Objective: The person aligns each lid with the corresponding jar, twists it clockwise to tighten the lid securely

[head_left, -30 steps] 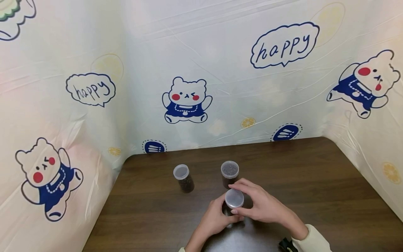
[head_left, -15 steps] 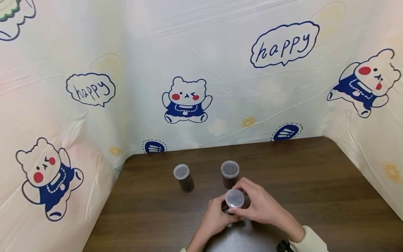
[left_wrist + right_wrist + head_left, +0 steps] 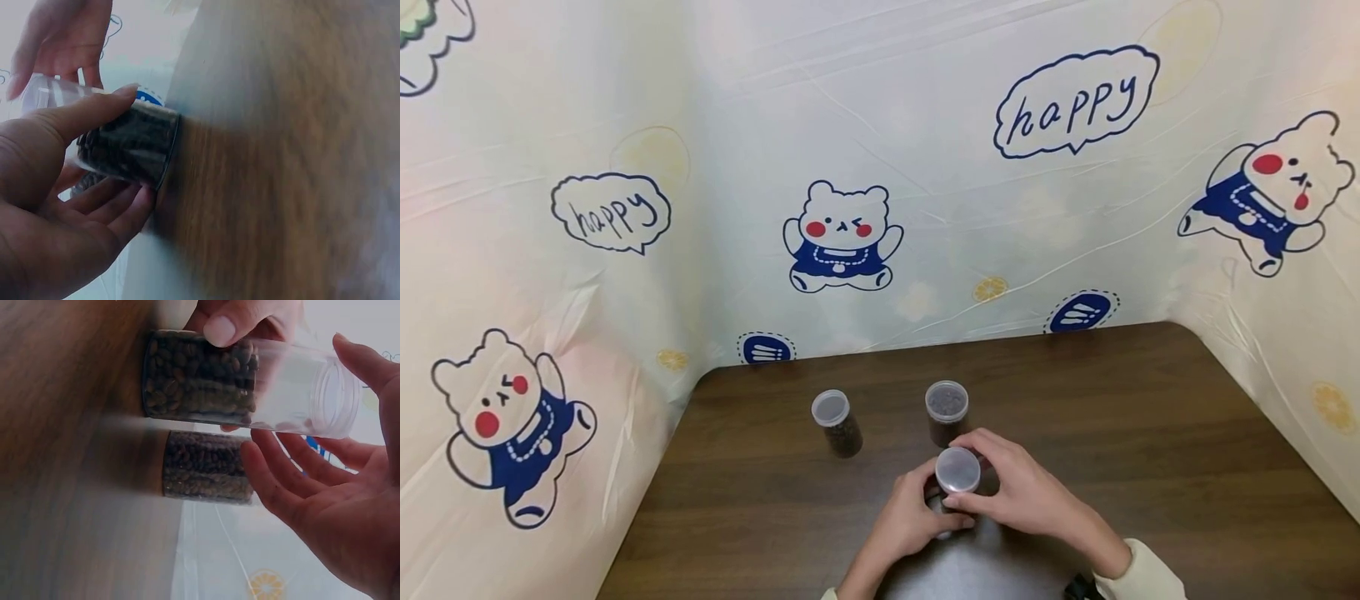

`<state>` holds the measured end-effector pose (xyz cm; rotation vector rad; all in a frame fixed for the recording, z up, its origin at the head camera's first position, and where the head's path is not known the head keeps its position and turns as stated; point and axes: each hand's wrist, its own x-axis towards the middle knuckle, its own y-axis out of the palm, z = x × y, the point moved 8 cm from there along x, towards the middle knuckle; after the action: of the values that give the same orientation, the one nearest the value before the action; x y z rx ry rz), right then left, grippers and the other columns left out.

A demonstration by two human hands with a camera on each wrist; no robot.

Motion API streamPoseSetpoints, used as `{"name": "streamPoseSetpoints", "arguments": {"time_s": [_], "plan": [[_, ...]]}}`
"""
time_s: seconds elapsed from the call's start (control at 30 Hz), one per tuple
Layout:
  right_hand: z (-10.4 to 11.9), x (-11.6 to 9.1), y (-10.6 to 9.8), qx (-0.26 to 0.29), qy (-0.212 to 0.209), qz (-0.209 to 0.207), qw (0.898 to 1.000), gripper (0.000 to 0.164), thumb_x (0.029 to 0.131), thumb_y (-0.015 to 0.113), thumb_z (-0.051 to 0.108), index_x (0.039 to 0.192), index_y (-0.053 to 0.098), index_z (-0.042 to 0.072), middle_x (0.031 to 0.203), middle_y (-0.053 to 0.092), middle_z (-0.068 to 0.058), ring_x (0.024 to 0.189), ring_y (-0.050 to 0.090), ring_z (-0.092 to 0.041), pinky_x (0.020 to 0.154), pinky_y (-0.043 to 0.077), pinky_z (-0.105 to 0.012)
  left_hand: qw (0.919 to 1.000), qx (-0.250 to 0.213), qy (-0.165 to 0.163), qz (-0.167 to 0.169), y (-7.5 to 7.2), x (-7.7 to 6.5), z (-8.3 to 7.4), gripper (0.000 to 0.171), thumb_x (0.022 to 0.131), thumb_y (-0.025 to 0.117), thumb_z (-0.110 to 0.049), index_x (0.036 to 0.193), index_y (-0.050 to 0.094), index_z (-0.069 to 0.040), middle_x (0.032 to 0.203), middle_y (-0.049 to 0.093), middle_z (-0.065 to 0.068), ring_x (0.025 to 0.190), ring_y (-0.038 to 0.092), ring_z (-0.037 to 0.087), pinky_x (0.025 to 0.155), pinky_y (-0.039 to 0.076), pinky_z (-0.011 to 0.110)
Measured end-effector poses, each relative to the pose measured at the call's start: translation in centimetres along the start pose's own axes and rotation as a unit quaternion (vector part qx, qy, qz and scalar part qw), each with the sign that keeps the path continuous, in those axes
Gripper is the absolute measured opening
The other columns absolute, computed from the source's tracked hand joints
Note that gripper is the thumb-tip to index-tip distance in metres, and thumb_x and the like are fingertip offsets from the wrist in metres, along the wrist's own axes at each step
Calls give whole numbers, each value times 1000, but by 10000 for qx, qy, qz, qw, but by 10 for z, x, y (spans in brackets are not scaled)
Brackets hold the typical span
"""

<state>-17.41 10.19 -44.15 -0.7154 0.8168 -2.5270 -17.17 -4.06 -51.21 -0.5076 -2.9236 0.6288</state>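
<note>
In the head view a clear plastic jar [image 3: 958, 472] with a translucent lid stands upright between both hands. Dark brown beans, like coffee beans, fill about its lower half, as the right wrist view shows on the jar [image 3: 200, 378]. My left hand [image 3: 910, 517] grips its lower body, thumb on the near side and fingers round the far side. My right hand [image 3: 1033, 487] has thumb and index finger at opposite sides of the lid [image 3: 337, 400], other fingers spread behind the jar. The jar's base is right at the wooden tabletop.
Two similar lidded jars stand farther back: one on the left [image 3: 838, 425], another [image 3: 947, 412] just behind the held jar. A dark wooden table [image 3: 737, 517] carries them. A printed fabric sheet [image 3: 925, 125] surrounds its back and sides. A black object [image 3: 1081, 587] shows by the right sleeve.
Both hands stay around the jar with almost no movement; the right hand's fingers shift slightly at the lid. The head view has tilted a little.
</note>
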Motion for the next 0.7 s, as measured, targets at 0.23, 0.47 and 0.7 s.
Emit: {"name": "streamPoseSetpoints", "arguments": {"time_s": [0.23,0.47,0.7], "plan": [[2,-2,0,169,-117,-299,9993,47,85,88,43,122,65,24,107,67,17,92,65,0,79,61,-27,9987,403,211,-234,-3,-2,-5,54,74,97,-29,123,73,-26,115,79,-9,111,72,4,94,58,23],[0,-4,-2,248,46,-569,9981,51,81,92,41,121,68,23,107,69,16,92,66,2,79,63,-28,9979,408,36,-498,-2,-1,-5,54,72,99,-22,120,74,-24,110,80,-6,106,73,4,89,58,19],[-2,-5,-12,127,224,-512,9984,51,81,91,41,123,68,24,112,69,17,96,67,1,82,62,-27,9984,-75,-164,-532,5,3,-6,62,71,99,-16,125,69,-22,119,78,0,113,73,9,94,57,17]]}}
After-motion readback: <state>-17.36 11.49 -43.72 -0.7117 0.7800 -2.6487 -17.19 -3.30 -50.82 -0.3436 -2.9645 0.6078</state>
